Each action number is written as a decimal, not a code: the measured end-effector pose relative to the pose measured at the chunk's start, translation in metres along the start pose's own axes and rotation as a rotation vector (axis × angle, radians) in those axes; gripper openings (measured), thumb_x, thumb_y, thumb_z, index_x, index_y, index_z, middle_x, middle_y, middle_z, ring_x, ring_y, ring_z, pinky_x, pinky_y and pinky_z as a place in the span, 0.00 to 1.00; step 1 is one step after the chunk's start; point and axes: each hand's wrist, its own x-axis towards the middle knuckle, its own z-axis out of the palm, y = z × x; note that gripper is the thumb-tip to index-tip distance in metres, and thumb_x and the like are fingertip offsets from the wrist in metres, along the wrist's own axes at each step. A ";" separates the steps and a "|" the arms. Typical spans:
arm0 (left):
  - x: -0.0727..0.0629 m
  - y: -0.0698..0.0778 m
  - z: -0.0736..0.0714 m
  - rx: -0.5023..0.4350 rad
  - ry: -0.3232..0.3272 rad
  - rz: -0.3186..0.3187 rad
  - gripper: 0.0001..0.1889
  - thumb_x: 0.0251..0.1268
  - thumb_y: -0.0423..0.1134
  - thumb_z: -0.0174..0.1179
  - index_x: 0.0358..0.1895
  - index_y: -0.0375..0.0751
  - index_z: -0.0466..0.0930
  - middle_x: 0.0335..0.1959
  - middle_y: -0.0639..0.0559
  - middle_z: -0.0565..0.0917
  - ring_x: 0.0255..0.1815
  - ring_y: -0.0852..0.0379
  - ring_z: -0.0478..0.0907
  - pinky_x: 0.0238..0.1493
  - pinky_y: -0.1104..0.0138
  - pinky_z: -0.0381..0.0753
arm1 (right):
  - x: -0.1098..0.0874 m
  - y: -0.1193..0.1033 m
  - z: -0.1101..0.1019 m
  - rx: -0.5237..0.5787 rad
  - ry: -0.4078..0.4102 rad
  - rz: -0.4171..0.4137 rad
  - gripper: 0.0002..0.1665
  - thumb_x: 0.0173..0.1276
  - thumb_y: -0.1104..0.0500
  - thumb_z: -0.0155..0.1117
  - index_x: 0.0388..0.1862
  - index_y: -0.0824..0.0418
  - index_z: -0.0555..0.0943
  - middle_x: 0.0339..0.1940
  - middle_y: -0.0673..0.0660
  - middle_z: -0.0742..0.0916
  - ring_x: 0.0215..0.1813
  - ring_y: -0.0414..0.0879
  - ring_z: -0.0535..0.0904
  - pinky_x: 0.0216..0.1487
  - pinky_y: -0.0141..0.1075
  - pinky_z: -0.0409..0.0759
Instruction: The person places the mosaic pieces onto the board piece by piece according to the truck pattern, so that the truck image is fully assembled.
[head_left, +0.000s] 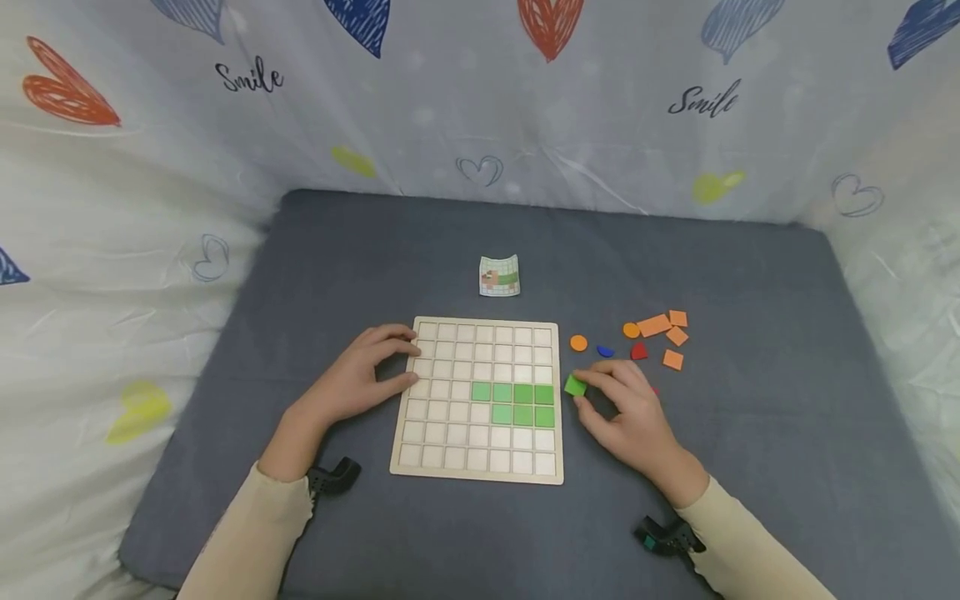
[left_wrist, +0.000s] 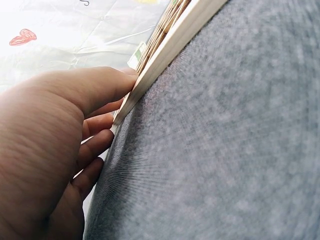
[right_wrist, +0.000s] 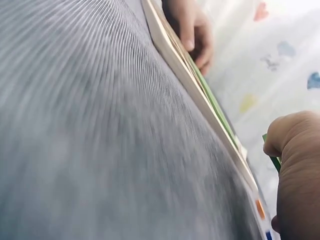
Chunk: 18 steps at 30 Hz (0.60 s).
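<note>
A pale wooden grid board [head_left: 476, 478] lies flat on the grey cloth. Light and darker green square tiles [head_left: 523, 404] fill two part rows at its right side. My left hand [head_left: 348, 375] rests at the board's left edge, fingers spread along it. In the left wrist view, thumb and fingertips meet the board's side [left_wrist: 167, 55]. Just right of the board, my right hand [head_left: 630, 412] pinches a bright green square tile [head_left: 575, 385] between thumb and fingers. The same green tile [right_wrist: 275, 161] shows partly behind the hand in the right wrist view.
Right of the board lie orange squares [head_left: 672, 359], an orange rectangle [head_left: 654, 325], orange discs [head_left: 578, 342], a blue half-round piece [head_left: 605, 352] and a red piece [head_left: 639, 351]. A small printed card [head_left: 499, 276] lies beyond the board. Patterned sheets [head_left: 480, 108] hang around the table.
</note>
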 end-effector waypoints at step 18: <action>0.000 0.005 -0.002 -0.015 -0.010 -0.007 0.19 0.74 0.43 0.75 0.64 0.45 0.87 0.75 0.47 0.76 0.78 0.42 0.69 0.76 0.43 0.70 | 0.041 -0.047 0.051 0.105 -0.146 -0.104 0.17 0.67 0.63 0.80 0.54 0.61 0.92 0.48 0.51 0.86 0.50 0.48 0.80 0.53 0.43 0.82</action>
